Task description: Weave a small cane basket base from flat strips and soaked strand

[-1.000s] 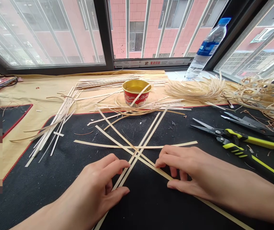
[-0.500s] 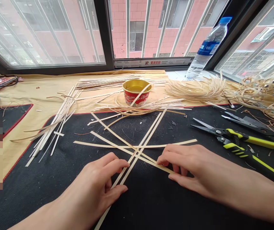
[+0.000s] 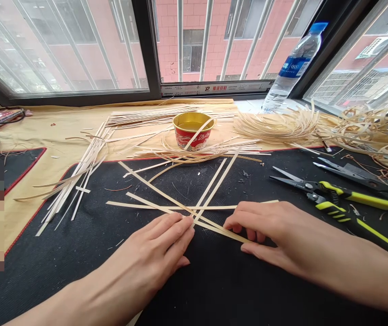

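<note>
Several pale, flat strips, bamboo by their look, cross one another on the black mat. Two strips (image 3: 214, 188) slant towards the upper right, and a long level strip (image 3: 136, 205) passes over or under them. Another pair (image 3: 156, 188) runs from the upper left down to my right hand. My left hand (image 3: 163, 246) lies palm down, its fingers stretched out over the crossing and pressing there, hiding the lower part of the slanting strips. With curled fingers and thumb, my right hand (image 3: 265, 228) grips the lower right ends of the crossing pair.
A red and gold bowl (image 3: 194, 131) stands behind the mat among loose strips. Pliers or shears with yellow-black handles (image 3: 336, 203) lie at right. Coiled strips (image 3: 278, 124) and a water bottle (image 3: 294, 68) are at the back right, a strip bundle (image 3: 78, 176) at left.
My left hand has moved up and right onto the crossing, its fingers straightening. The upper left end of one strip has shifted left. My right hand stays almost in place.
</note>
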### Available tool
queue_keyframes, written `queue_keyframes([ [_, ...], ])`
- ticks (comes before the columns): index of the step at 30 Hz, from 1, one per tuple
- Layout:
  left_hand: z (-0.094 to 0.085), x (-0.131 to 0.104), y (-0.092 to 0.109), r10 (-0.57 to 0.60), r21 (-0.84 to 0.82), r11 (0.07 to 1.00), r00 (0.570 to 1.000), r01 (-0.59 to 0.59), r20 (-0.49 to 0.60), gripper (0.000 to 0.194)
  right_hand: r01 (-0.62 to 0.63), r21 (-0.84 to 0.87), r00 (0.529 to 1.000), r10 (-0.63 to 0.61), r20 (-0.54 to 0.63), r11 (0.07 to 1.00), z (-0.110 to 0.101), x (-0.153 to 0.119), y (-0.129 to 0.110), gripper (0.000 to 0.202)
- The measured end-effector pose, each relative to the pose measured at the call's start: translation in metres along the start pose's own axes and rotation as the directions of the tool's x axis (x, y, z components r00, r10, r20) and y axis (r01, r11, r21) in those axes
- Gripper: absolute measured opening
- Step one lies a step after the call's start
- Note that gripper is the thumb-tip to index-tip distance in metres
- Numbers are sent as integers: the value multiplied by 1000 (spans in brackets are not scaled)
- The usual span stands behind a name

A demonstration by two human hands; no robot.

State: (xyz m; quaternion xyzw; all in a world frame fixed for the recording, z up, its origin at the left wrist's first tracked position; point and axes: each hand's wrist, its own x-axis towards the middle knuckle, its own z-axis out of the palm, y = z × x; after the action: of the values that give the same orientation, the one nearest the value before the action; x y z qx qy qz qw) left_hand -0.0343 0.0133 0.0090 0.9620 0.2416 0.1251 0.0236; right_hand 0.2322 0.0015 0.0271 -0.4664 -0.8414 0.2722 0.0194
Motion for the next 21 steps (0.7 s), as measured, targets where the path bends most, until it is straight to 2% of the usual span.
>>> queue_keyframes([
  [4, 9, -3, -2, 37, 29, 999, 999, -38, 38, 37, 7, -3, 1000, -7, -14, 1000, 0, 0, 0, 10],
  [7, 11, -3, -1, 24, 39, 999, 999, -26, 46, 44, 6, 19, 999, -5, -41, 1000, -1, 2, -2, 9],
  [13, 14, 2, 2, -23, 23, 999, 1000, 23, -4, 42, -5, 62, 998, 9, -63, 998, 0, 1, -2, 7],
  [17, 15, 2, 4, -60, 14, 998, 998, 60, -32, 38, -4, 90, 994, 14, -111, 996, 5, -1, -2, 13],
  [21, 14, 3, 5, -66, 32, 997, 996, 68, -64, 43, 11, 155, 994, 5, -105, 988, 13, -4, -2, 18],
])
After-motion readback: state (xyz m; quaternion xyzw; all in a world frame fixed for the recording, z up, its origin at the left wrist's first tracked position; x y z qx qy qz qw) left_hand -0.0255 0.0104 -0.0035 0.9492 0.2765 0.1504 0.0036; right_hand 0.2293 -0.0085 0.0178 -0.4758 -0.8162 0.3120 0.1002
